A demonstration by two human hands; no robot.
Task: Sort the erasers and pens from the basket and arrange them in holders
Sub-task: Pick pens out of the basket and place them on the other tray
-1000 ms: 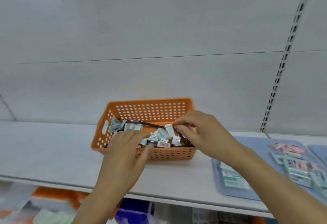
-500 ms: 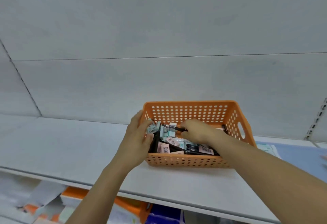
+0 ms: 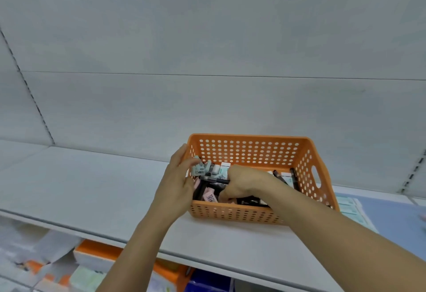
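Observation:
An orange perforated basket (image 3: 249, 151) stands on the white shelf (image 3: 92, 185), filled with several small packaged erasers and black pens. My left hand (image 3: 177, 183) is at the basket's left wall, its fingers closed on a few pale green erasers (image 3: 200, 168). My right hand (image 3: 244, 183) reaches into the middle of the basket and grips a black pen (image 3: 213, 178) that points left. Pink erasers (image 3: 208, 196) lie below the pen. More black pens (image 3: 292, 176) lean at the basket's right side.
A blue tray (image 3: 391, 218) with pale green erasers (image 3: 348, 206) lies on the shelf right of the basket. Below the shelf edge are an orange bin (image 3: 96, 249) and packaged goods. A grey back panel rises behind the basket.
The view has swung left, so the basket now sits right of centre. My left hand moved up to the basket's left wall with erasers. My right hand sank deeper, still on the pen.

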